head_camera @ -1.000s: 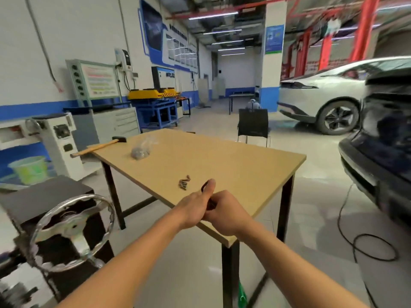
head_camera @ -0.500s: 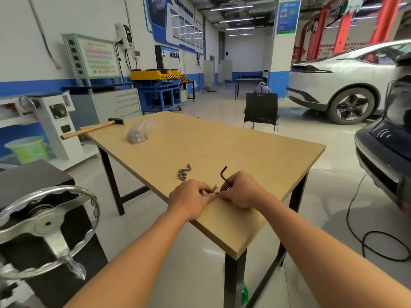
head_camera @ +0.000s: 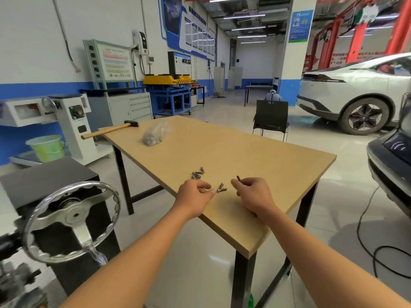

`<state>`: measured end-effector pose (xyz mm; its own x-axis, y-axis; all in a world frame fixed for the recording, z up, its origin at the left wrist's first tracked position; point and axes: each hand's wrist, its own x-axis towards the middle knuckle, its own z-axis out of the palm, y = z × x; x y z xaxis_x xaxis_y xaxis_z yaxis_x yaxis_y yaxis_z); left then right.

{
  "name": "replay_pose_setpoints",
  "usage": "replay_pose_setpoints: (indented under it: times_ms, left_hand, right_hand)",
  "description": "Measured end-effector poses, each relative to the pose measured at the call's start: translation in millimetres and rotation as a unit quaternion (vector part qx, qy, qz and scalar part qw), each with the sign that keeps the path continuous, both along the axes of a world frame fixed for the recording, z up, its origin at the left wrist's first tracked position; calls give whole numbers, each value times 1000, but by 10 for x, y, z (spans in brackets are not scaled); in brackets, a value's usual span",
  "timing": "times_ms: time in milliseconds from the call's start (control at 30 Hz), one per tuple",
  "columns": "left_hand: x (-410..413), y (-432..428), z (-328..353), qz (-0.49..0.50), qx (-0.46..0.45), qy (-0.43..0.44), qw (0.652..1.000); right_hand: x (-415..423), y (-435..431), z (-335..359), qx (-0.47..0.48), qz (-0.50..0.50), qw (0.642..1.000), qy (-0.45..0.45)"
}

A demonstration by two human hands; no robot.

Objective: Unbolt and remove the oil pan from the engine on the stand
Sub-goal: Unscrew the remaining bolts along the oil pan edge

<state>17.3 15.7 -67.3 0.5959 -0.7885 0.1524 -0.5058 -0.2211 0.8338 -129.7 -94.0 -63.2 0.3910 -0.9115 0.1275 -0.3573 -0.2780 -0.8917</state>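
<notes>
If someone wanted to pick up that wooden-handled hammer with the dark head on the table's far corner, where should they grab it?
Grip the wooden-handled hammer by the free end of its handle, coming from the left. That end sticks out past the edge of the tan table, so fingers could probably wrap right round it; the dark head rests on the tabletop.

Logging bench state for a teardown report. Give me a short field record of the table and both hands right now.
left hand: loosely curled, holds nothing
right hand: grips hex key, dark tip showing
two bolts: on table, between the hands, by left thumb tip
bolt pile: just beyond left hand
far end: hammer, clear bag of small metal parts
oil pan: not in view
</notes>
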Motion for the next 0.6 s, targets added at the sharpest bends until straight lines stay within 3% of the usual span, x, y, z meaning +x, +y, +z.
replay_pose_setpoints:
  times_ms: [100,267,467,600]
  left_hand:
    - [123,473,138,-23,2,63,998]
    - [337,1443,476,-35,-74,108,991]
    - [615,2819,854,104,-169,48,979]
    - [605,4051,874,178,-199,-56,962]
  right_hand:
    - [59,234,76,85,-7,993,-79]
    - [635,1218,313,57,132,982,-120]
    - [1409,2713,808,61,306,928,-206]
    - [1651,3724,828,21,434,869,-236]
